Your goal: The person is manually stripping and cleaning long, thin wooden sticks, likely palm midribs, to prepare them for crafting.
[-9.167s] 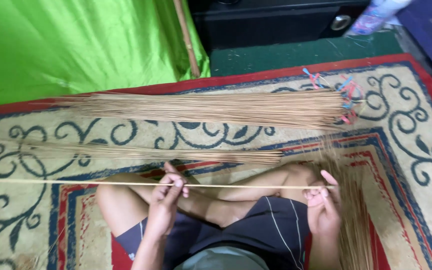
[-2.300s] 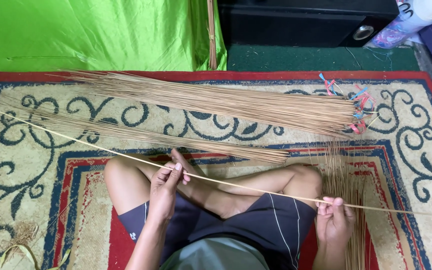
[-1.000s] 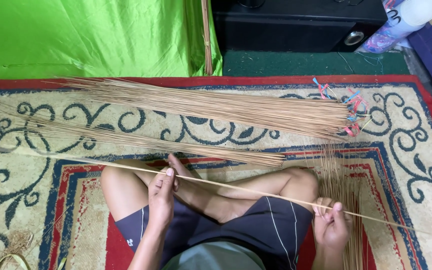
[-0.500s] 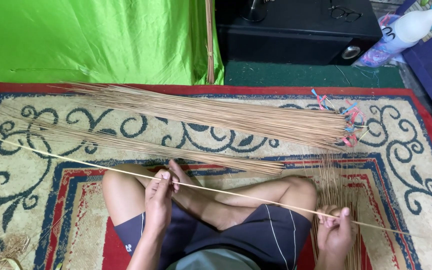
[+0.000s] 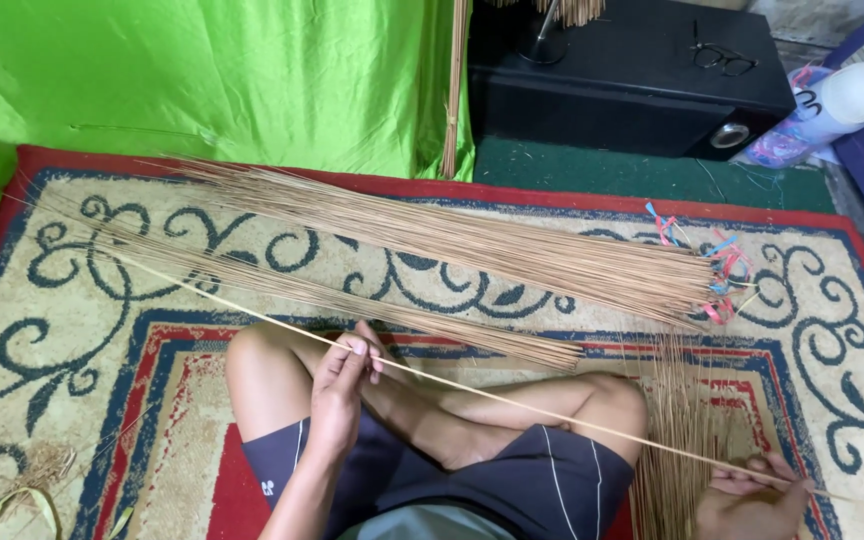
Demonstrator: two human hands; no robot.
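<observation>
A single long thin stick (image 5: pixel 512 400) is running slantwise across the person's crossed legs, from the far left of the rug down to the near right. The left hand (image 5: pixel 337 385) is pinching the stick between thumb and fingertips above the left knee, fingers closed on it. The right hand (image 5: pixel 752 495) is gripping the same stick close to its near right end, fingers curled over it. Holding at two well-separated points is keeping the flexible stick taut and off the rug.

Just beyond the knees, a thinner spread of sticks (image 5: pixel 352 300) is lying flat on the patterned rug (image 5: pixel 72 330), within reach of the left hand. Farther away, a thick bundle of sticks (image 5: pixel 472 240) is lying fanned out, its right end gathered by coloured bands (image 5: pixel 717 265), which are keeping that end together. More sticks (image 5: pixel 677 440) are lying beside the right knee, near the right hand.

Green cloth (image 5: pixel 202 80) is hanging at the far left. A black speaker box (image 5: pixel 622 85), with eyeglasses (image 5: pixel 717 60) on top, is standing at the far right.
</observation>
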